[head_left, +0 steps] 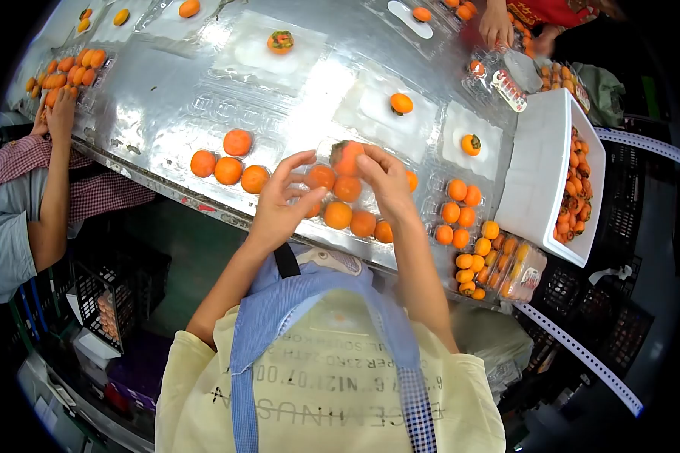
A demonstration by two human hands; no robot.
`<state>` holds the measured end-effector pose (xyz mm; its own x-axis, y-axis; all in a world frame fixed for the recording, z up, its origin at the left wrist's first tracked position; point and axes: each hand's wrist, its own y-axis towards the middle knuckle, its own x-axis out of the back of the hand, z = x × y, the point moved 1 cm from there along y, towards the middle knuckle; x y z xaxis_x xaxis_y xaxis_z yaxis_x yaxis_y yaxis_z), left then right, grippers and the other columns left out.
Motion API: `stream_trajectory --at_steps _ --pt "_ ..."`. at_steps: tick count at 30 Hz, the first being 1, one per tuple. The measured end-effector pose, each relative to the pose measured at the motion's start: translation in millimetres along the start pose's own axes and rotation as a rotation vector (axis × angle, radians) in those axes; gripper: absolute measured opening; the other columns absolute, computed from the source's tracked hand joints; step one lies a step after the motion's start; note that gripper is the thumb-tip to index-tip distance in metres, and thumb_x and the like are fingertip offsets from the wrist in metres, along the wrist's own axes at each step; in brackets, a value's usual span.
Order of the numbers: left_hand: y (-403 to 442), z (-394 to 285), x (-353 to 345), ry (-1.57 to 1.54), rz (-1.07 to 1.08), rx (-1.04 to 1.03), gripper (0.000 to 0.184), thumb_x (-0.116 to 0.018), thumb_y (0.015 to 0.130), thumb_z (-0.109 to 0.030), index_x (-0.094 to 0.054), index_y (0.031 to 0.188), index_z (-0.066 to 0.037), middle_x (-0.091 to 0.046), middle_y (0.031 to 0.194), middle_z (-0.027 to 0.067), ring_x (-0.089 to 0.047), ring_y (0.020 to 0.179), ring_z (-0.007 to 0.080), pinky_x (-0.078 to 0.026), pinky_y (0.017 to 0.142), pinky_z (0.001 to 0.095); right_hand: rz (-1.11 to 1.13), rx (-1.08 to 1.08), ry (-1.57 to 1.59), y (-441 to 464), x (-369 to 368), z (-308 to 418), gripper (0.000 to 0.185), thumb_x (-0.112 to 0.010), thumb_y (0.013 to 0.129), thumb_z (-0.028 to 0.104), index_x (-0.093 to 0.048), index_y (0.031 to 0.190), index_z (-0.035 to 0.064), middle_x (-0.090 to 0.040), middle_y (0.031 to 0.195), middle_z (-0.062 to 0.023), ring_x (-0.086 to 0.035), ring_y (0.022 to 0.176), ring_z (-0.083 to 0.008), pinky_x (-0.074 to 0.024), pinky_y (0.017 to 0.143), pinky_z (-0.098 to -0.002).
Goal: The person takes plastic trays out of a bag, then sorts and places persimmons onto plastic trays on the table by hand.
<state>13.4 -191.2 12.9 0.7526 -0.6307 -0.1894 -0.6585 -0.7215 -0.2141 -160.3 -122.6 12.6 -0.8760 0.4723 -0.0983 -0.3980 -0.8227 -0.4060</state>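
My right hand (389, 185) grips an orange persimmon (347, 158), a little blurred, above other fruit at the metal table's front edge. Beneath and around it, several persimmons (338, 215) sit in a clear plastic tray. My left hand (283, 202) has its thumb and fingers spread at the left side of these fruits, close to one persimmon (319, 177). Whether it touches that fruit, I cannot tell. To the left, another clear tray holds several persimmons (228, 171).
On the right are trays of smaller persimmons (458, 214), stacked clear packs (520, 278) and a white foam box (538, 155) with fruit inside. Single fruits lie on plastic sheets (268, 57) across the table. A co-worker's hands (59, 113) handle fruit at left; another person's hands (496, 29) work at top right.
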Motion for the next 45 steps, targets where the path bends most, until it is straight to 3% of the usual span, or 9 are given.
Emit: stream_trajectory --at_steps 3,8,15,21,24,27,30,42,45 --pt "2 -14 -13 0.069 0.069 -0.109 0.062 -0.069 0.076 -0.003 -0.042 0.132 -0.004 -0.047 0.13 0.0093 -0.053 0.104 0.0147 -0.046 0.084 0.0268 0.076 -0.124 0.268 -19 1 -2 0.04 -0.057 0.089 0.028 -0.056 0.113 -0.0043 -0.062 0.104 -0.0099 -0.059 0.09 -0.0162 -0.0463 0.081 -0.0281" --pt "1 -14 -18 0.128 0.166 -0.164 0.063 -0.071 0.073 -0.005 -0.045 0.131 -0.004 -0.05 0.128 0.0097 -0.052 0.112 0.0178 -0.043 0.089 0.0294 0.196 -0.023 0.371 -38 -7 0 0.042 -0.055 0.091 0.029 -0.053 0.117 -0.0045 -0.06 0.107 -0.0102 -0.057 0.095 -0.016 -0.0456 0.083 -0.029" --pt "-5 -17 -22 0.242 0.133 -0.268 0.056 -0.072 0.073 -0.005 -0.051 0.126 -0.006 -0.055 0.114 0.0093 -0.055 0.102 0.0179 -0.046 0.083 0.0295 0.203 0.043 0.179 -48 -6 -1 0.046 -0.055 0.091 0.028 -0.049 0.122 -0.0059 -0.058 0.112 -0.0117 -0.057 0.102 -0.0177 -0.0451 0.087 -0.0313" --pt "-11 -22 -27 0.226 0.167 -0.273 0.057 -0.073 0.072 -0.006 -0.051 0.125 -0.005 -0.055 0.113 0.0098 -0.055 0.102 0.0195 -0.046 0.087 0.0303 0.267 -0.144 0.576 -59 -7 -9 0.048 -0.055 0.09 0.028 -0.048 0.122 -0.0066 -0.058 0.112 -0.0125 -0.057 0.101 -0.0179 -0.0457 0.087 -0.0318" --pt "-17 -17 -33 0.214 0.108 -0.256 0.056 -0.073 0.072 -0.006 -0.051 0.123 -0.005 -0.056 0.113 0.01 -0.057 0.101 0.0191 -0.047 0.085 0.0309 0.228 -0.157 0.429 -61 -1 -10 0.045 -0.056 0.089 0.026 -0.049 0.121 -0.0051 -0.059 0.11 -0.0115 -0.058 0.099 -0.0175 -0.0464 0.083 -0.0296" --pt "-24 -21 -39 0.25 0.043 -0.237 0.055 -0.073 0.071 -0.007 -0.051 0.121 -0.004 -0.056 0.113 0.01 -0.058 0.098 0.0183 -0.049 0.081 0.0311 0.15 0.127 0.026 -69 -1 -1 0.043 -0.062 0.086 0.021 -0.05 0.12 -0.0025 -0.06 0.108 -0.0102 -0.058 0.096 -0.0161 -0.0465 0.08 -0.0268" --pt "-31 -20 -45 0.33 0.002 -0.257 0.054 -0.074 0.07 -0.007 -0.051 0.119 -0.004 -0.057 0.112 0.0099 -0.059 0.096 0.0184 -0.049 0.079 0.0309 0.095 0.281 -0.043 -80 -3 3 0.045 -0.067 0.083 0.016 -0.049 0.121 -0.0005 -0.06 0.105 -0.0094 -0.058 0.094 -0.0141 -0.0464 0.078 -0.0256" --pt "-69 0 -104 0.432 -0.016 -0.316 0.056 -0.072 0.068 -0.005 -0.052 0.119 -0.003 -0.054 0.108 0.0106 -0.058 0.094 0.0191 -0.049 0.079 0.0303 0.198 0.125 0.147 -122 51 -22 0.049 -0.066 0.083 0.018 -0.046 0.122 -0.0032 -0.058 0.111 -0.0129 -0.058 0.101 -0.018 -0.0458 0.089 -0.0328" --pt "-75 2 -120 0.466 -0.043 -0.356 0.054 -0.075 0.066 -0.007 -0.054 0.116 -0.005 -0.055 0.104 0.0107 -0.057 0.091 0.0211 -0.048 0.076 0.0306 0.192 0.218 0.04 -134 62 -27 0.049 -0.066 0.083 0.017 -0.046 0.123 -0.0036 -0.058 0.112 -0.0127 -0.057 0.101 -0.0179 -0.0453 0.09 -0.0327"
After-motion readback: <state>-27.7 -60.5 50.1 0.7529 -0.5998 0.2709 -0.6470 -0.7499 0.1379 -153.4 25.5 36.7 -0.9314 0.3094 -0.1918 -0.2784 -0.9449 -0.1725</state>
